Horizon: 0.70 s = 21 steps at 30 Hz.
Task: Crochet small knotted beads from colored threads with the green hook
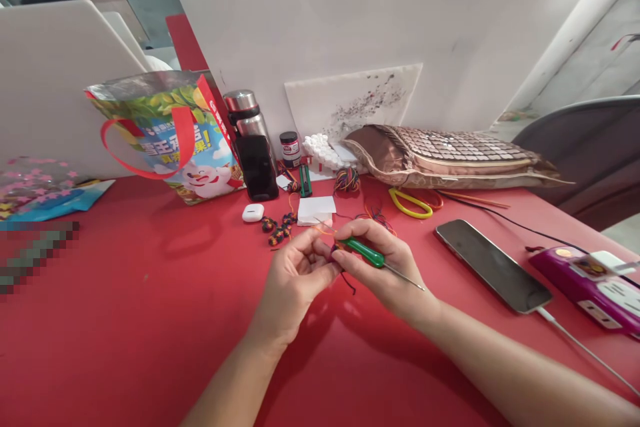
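Note:
In the middle of the view my two hands meet above the red table. My left hand (303, 273) is closed, pinching a small dark, multicoloured knotted cord (335, 251). A short dark cord end hangs below it. My right hand (387, 260) is closed too, with a green-handled awl (366, 251) lying across its fingers. The awl's thin metal shaft points down to the right, its tip too small to make out. Right thumb and fingertips touch the same knotted cord, which they partly hide. Just beyond my left hand lie several dark and orange knotted balls (279, 230).
A white paper stack (316, 208), an earbud case (253, 213), cord bundles (347, 180) and yellow-handled scissors (411, 204) lie beyond my hands. A phone (258, 170) leans on a steel flask (245, 113). Another phone (493, 265) and a purple power strip (583, 287) are at right; a bag (165, 133) stands left.

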Available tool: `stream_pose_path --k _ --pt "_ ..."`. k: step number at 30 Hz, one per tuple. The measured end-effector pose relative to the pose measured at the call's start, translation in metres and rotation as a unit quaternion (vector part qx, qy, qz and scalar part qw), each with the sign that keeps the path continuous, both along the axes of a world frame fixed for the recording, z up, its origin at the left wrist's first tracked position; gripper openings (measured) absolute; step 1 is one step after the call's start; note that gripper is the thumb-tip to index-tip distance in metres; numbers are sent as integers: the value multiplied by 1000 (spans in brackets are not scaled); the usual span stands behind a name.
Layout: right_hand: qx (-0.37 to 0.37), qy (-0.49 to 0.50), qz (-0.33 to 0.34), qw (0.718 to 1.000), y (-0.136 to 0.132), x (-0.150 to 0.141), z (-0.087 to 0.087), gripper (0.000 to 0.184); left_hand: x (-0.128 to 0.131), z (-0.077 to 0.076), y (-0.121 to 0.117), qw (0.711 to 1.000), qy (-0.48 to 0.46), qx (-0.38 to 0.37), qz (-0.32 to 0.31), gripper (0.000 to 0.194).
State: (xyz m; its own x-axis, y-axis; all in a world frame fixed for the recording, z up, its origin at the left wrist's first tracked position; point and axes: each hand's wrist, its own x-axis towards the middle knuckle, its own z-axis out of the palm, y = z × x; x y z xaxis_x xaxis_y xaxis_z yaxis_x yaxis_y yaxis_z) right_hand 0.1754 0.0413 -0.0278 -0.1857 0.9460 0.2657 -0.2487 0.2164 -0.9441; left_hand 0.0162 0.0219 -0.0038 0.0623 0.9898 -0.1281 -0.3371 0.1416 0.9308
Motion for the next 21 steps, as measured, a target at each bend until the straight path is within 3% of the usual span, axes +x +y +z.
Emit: stream_pose_path --k 5,11,21 --pt "-107 114 34 987 6 3 4 25 -4 2 3 997 -59 -39 11 47" --pt "-170 151 52 972 9 3 6 29 -9 3 7 994 -104 -39 -4 46" --pt "-117 120 6 986 4 -1 5 28 0 2 3 996 -60 -35 48 47"
